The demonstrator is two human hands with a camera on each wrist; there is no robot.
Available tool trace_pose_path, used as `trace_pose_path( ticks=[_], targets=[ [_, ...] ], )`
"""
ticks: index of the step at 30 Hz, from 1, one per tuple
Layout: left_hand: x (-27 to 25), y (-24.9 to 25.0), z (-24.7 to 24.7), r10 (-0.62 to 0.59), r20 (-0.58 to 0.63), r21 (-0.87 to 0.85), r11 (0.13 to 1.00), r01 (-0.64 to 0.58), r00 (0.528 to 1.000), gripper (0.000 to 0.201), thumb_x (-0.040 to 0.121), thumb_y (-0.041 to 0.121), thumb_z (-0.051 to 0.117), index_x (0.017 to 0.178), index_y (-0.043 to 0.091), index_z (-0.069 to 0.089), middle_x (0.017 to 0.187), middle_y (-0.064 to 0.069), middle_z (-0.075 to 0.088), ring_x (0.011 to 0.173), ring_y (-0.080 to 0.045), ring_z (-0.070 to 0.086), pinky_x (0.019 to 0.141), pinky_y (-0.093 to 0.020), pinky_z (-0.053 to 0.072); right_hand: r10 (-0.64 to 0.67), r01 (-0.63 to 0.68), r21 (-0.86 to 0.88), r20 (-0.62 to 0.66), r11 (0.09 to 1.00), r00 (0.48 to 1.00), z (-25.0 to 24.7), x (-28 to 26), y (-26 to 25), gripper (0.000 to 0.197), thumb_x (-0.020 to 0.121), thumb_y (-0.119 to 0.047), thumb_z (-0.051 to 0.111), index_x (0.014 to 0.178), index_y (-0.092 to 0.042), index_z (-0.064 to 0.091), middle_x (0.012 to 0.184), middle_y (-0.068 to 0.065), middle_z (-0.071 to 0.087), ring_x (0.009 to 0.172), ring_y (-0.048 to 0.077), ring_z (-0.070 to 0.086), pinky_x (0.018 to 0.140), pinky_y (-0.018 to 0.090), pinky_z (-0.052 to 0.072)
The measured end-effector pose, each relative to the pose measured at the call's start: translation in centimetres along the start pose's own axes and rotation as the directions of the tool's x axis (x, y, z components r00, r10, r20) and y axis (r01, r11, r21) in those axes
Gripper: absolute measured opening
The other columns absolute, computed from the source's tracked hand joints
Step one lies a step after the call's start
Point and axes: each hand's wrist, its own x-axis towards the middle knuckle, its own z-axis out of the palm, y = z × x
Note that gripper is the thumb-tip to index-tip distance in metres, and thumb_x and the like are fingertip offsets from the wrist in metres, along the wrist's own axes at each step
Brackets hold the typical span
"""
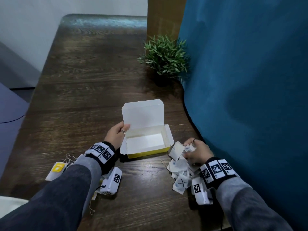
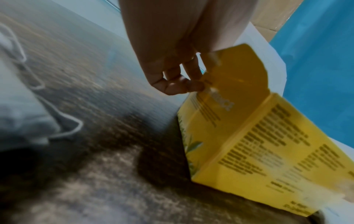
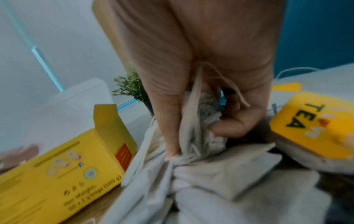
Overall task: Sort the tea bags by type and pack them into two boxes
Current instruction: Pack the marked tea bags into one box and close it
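Observation:
A yellow box with a white inside lies open on the table, lid tilted up at the back, nothing in it. My left hand grips its left side, thumb on the lid; in the left wrist view the fingers pinch the yellow side flap. My right hand clutches a bunch of white tea bags on top of a pile of white, blue-marked tea bags right of the box. Yellow-tagged tea bags lie left, partly hidden under my left forearm.
A small potted plant stands behind the box, beside a blue curtain along the table's right edge. The dark wooden table stretches far and left. A yellow tag reading TEA lies right of my right hand.

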Motion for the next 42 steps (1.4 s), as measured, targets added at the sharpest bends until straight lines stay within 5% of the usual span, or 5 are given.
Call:
trace_pose_path(
  ticks=[8,23,28,33,42],
  targets=[
    [0.1,0.0,0.1,-0.004,-0.023,-0.009,1.0,0.004,1.0,0.022,0.096,0.029,0.046,0.109,0.028,0.063,0.107,0.005,0.066,0.104,-0.018,0.06,0.097,-0.036,0.045,-0.178,0.222,0.159,-0.253,0.962,0.951,-3.7,-1.0,-1.5,0.036,0.073,0.0,0.068,0.069,-0.034,0.061,0.068,-0.01,0.064,0.062,0.01,0.059,0.061,0.023,0.05],
    [0.2,0.4,0.5,-0.011,-0.066,-0.017,1.0,0.01,0.998,0.018,0.097,0.027,0.045,0.09,0.036,0.059,0.09,0.018,0.062,0.088,-0.01,0.059,0.08,-0.03,0.046,-0.46,0.459,-0.028,-0.004,0.888,0.888,3.5,-0.3,-10.9,0.034,0.086,-0.047,0.056,0.116,-0.031,0.06,0.125,-0.011,0.055,0.117,0.009,0.05,0.106,0.041,0.033],
    [0.5,0.4,0.1,-0.011,-0.092,-0.035,0.999,0.008,0.996,0.016,0.097,0.027,0.045,0.096,0.031,0.06,0.093,0.013,0.064,0.09,-0.01,0.059,0.079,-0.028,0.045,-0.229,0.264,0.052,-0.362,0.963,0.904,-0.1,1.8,-6.4,0.016,0.088,-0.027,0.058,0.103,-0.026,0.062,0.114,0.003,0.058,0.109,0.024,0.055,0.097,0.044,0.043],
    [0.8,0.3,-0.1,-0.002,-0.094,-0.034,0.999,-0.001,0.996,0.016,0.097,0.027,0.044,0.098,0.028,0.061,0.098,0.007,0.064,0.093,-0.015,0.059,0.081,-0.029,0.044,0.043,-0.03,-0.139,0.095,0.99,0.995,0.0,2.5,-2.1,0.087,0.069,-0.043,0.078,0.141,-0.022,0.033,0.143,0.008,0.029,0.132,0.03,0.033,0.11,0.042,0.033],
    [1.0,0.4,-0.2,-0.012,-0.076,-0.01,1.0,0.011,0.997,0.017,0.097,0.029,0.044,0.101,0.029,0.061,0.099,0.007,0.064,0.094,-0.015,0.059,0.08,-0.028,0.043,-0.026,0.023,0.024,0.091,0.999,0.996,-0.2,2.1,-2.5,0.025,0.073,-0.007,0.075,0.087,-0.017,0.057,0.072,-0.005,0.064,0.054,0.001,0.057,0.042,0.01,0.042]
  ],
)
